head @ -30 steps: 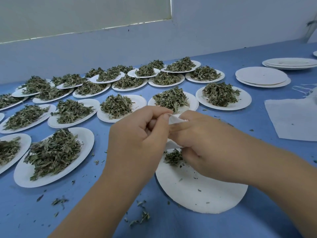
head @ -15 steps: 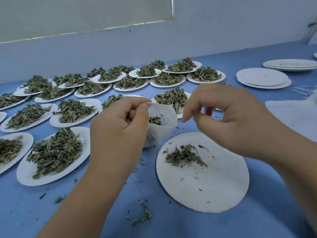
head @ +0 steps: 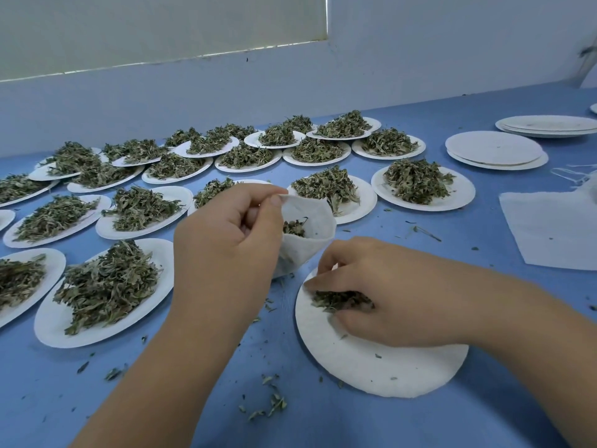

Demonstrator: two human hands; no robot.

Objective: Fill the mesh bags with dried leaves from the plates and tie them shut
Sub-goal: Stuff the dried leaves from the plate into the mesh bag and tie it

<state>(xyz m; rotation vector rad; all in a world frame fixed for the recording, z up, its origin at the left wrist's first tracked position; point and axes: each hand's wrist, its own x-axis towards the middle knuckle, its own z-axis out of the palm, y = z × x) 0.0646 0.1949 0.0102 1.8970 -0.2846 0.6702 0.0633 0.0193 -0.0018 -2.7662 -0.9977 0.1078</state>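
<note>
- The blue desk [head: 323,425] runs across the room to a pale wall.
- Rows of white plates [head: 55,324] cover its left and far side, each heaped with dried leaves [head: 106,286].
- A flat white sheet [head: 549,234] lies well off to the right, with stacked empty plates [head: 494,148] beyond it.
- The near plate [head: 387,367] sits in front of the person, almost bare.
- The right hand [head: 381,295] rests on that plate, fingers curled round the last clump of leaves [head: 339,300].
- The left hand [head: 226,240] is raised just beside and to the left of it, pinching the rim of the mesh bag [head: 307,250] between thumb and forefinger.
- The bag hangs with its mouth open toward the right hand, just above that hand's knuckles, with a few leaves already inside.
- Leaf crumbs [head: 274,404] lie scattered on the desk between the forearms.
</note>
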